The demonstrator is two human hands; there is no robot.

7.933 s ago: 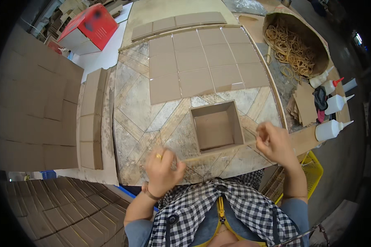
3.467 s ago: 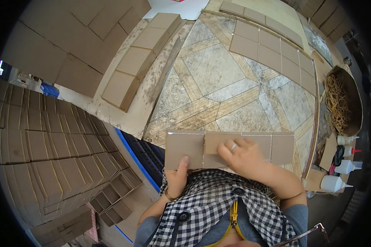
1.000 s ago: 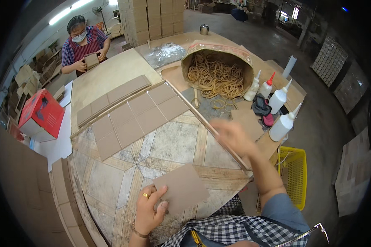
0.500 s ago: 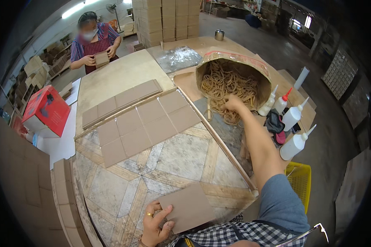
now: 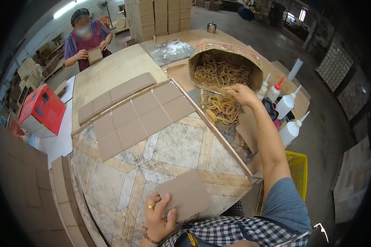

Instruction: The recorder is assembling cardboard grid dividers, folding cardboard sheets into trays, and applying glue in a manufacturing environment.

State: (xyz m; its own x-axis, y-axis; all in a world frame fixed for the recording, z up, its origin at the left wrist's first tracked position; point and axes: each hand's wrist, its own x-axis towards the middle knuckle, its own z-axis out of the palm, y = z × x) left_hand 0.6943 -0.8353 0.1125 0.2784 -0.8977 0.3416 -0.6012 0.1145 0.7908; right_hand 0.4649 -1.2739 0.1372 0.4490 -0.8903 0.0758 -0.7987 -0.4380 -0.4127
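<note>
My left hand (image 5: 158, 216) grips the left edge of a brown cardboard square (image 5: 189, 194), thumb on top, close to the near edge of the patterned tabletop (image 5: 177, 154). At the mouth of a sack (image 5: 257, 76) lying on its side, my right hand (image 5: 243, 94) has its fingers pinched together on what looks like a rubber band. Many tan rubber bands (image 5: 222, 71) fill the sack. A looser heap of yellowish rubber bands (image 5: 223, 108) lies below its mouth, just left of my right wrist. Two rows of brown cardboard squares (image 5: 144, 117) lie along a wooden strip.
Several white squeeze bottles (image 5: 286, 106) stand right of my right forearm, above a yellow basket (image 5: 297, 173). Flat cardboard pieces (image 5: 247, 128) lie under that forearm. A red box (image 5: 45, 109) sits at the left. Across the table a person (image 5: 88, 39) holds a small box.
My right hand has drawn back from inside the sack to its lip, and a heap of yellowish bands now shows below it. The left hand keeps the cardboard in about the same place.
</note>
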